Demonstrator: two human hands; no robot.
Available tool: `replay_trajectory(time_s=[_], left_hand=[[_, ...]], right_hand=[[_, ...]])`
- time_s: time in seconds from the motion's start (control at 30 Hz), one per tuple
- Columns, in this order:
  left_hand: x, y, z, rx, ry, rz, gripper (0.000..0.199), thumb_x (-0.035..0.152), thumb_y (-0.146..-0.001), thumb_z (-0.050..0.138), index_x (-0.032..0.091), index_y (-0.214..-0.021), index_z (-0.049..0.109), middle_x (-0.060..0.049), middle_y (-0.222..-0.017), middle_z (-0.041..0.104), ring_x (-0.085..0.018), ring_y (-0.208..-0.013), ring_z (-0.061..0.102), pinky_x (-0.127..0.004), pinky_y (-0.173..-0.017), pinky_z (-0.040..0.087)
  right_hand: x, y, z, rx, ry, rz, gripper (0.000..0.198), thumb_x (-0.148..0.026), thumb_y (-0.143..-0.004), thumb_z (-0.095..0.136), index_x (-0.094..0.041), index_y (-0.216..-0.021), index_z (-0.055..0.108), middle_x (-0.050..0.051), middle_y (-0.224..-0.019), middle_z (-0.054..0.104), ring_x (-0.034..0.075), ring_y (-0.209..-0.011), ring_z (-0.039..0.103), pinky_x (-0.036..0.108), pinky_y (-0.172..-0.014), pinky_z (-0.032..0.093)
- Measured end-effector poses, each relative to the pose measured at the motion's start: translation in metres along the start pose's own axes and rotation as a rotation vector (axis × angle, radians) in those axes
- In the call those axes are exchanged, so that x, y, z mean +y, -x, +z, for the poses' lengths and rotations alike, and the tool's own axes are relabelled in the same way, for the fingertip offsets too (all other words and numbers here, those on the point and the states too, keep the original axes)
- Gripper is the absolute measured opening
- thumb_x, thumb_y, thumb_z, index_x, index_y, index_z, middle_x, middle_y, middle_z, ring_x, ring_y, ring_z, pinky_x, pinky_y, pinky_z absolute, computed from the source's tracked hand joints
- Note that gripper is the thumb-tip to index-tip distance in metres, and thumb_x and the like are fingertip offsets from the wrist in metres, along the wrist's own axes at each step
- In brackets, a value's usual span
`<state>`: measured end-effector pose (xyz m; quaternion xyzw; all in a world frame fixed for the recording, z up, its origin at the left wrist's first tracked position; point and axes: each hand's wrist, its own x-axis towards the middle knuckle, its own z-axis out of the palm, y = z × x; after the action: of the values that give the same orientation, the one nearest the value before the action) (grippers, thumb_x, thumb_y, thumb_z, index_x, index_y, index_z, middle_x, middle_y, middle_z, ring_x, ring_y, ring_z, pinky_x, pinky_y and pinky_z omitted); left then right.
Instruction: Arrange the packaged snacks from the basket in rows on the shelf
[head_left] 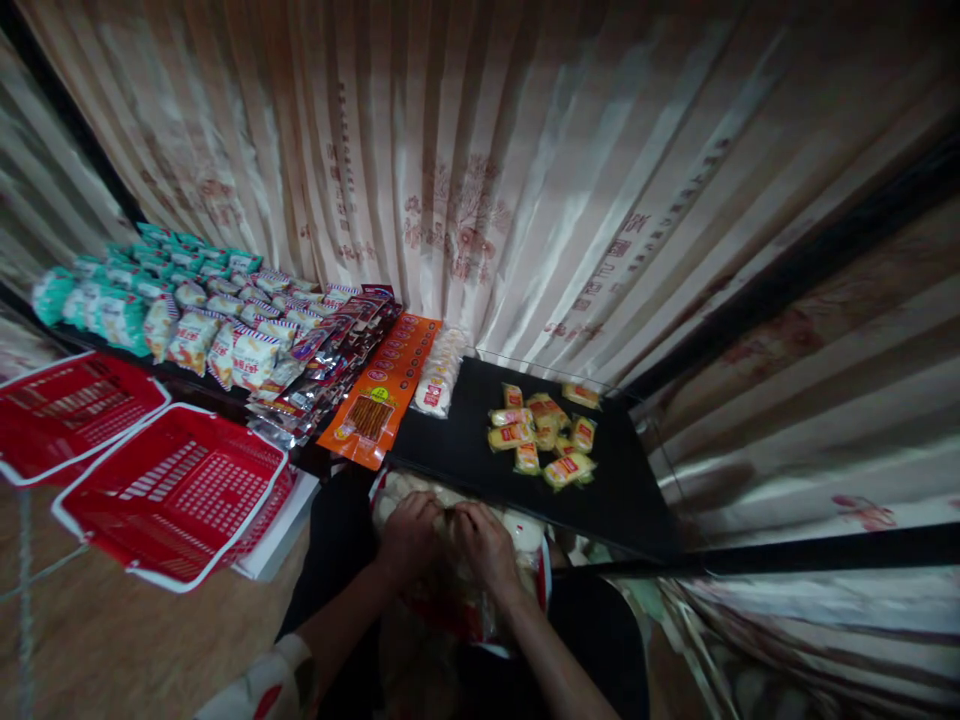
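My left hand (pixel 411 535) and my right hand (pixel 484 545) are close together over a red basket (pixel 546 575) between my knees. Pale wrapped packs (pixel 525 530) fill the basket. The fingers of both hands are curled in, fingertips almost meeting; what they grip is too dark and hidden to make out. Just beyond the hands, a black shelf (pixel 450 450) carries a loose pile of small yellow-wrapped snacks (pixel 547 425). A row of white round packs (pixel 439 372) lies at its left, beside a large orange packet (pixel 384 390).
Along the shelf to the left stand silver-and-dark packets (pixel 322 360), white striped bags (pixel 244 355) and teal bags (pixel 120 310). Two red baskets, one nearer (pixel 176 490) and one farther (pixel 82 410), are at lower left by a white box (pixel 277 530). A pleated curtain (pixel 465 150) hangs behind.
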<state>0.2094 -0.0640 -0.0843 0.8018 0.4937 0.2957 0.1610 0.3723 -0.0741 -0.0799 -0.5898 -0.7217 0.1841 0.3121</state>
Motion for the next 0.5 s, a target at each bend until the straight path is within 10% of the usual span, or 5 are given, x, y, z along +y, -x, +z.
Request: replay_trajectory(time_s=[0.23, 0.5], left_hand=[[-0.015, -0.001, 0.011, -0.099, -0.19, -0.114, 0.046, 0.017, -0.08, 0.047, 0.01, -0.125, 0.053, -0.015, -0.134, 0.05, -0.032, -0.13, 0.037, -0.048, -0.105, 0.033], [-0.015, -0.027, -0.001, -0.225, -0.334, -0.199, 0.042, 0.034, -0.086, 0.045, 0.013, -0.122, 0.055, -0.014, -0.132, 0.052, -0.032, -0.128, 0.038, -0.05, -0.108, 0.023]], right_hand=[[0.02, 0.016, 0.009, -0.103, 0.306, 0.082, 0.043, -0.019, -0.085, 0.041, -0.012, -0.125, 0.055, 0.015, -0.132, 0.053, 0.027, -0.125, 0.045, 0.042, -0.103, 0.037], [-0.005, -0.022, 0.023, -0.26, 0.402, 0.162, 0.046, -0.029, -0.084, 0.049, -0.019, -0.129, 0.051, 0.015, -0.125, 0.058, 0.03, -0.119, 0.048, 0.046, -0.1, 0.028]])
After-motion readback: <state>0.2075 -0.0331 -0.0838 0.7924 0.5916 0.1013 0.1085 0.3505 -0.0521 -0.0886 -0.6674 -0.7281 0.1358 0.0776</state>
